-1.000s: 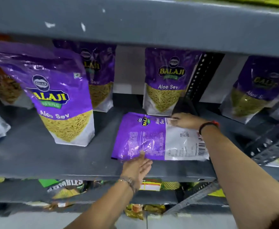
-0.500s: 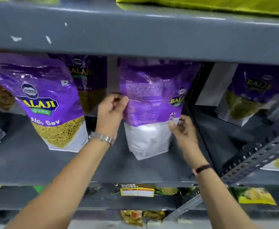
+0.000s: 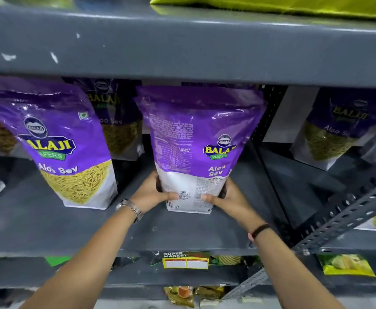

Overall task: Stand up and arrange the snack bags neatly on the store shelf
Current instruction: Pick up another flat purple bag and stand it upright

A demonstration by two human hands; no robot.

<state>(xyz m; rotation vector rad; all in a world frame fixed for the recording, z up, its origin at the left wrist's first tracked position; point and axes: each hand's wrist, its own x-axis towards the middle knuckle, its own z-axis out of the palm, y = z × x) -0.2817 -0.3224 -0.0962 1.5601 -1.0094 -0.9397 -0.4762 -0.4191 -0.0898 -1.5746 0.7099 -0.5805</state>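
Observation:
A purple Aloo Sev snack bag point(image 3: 196, 134) stands upright in the middle of the grey shelf point(image 3: 48, 228), its printed back side facing me. My left hand point(image 3: 153, 192) grips its lower left edge and my right hand point(image 3: 225, 197) grips its lower right edge, thumbs on the white bottom panel. Another purple Aloo Sev bag point(image 3: 66, 148) stands to the left, front side out. One more bag point(image 3: 118, 121) stands behind, at the back of the shelf.
A further purple bag point(image 3: 336, 130) stands in the bay to the right, beyond a perforated upright point(image 3: 269, 112). A slotted angle brace point(image 3: 347, 217) crosses at lower right. The shelf above point(image 3: 182, 45) hangs low over the bags. Lower shelves hold yellow packets point(image 3: 345, 264).
The bag lay flat a second ago, was lifted upright, and now rests on its base. Both my hands slid from its upper sides down to its bottom corners.

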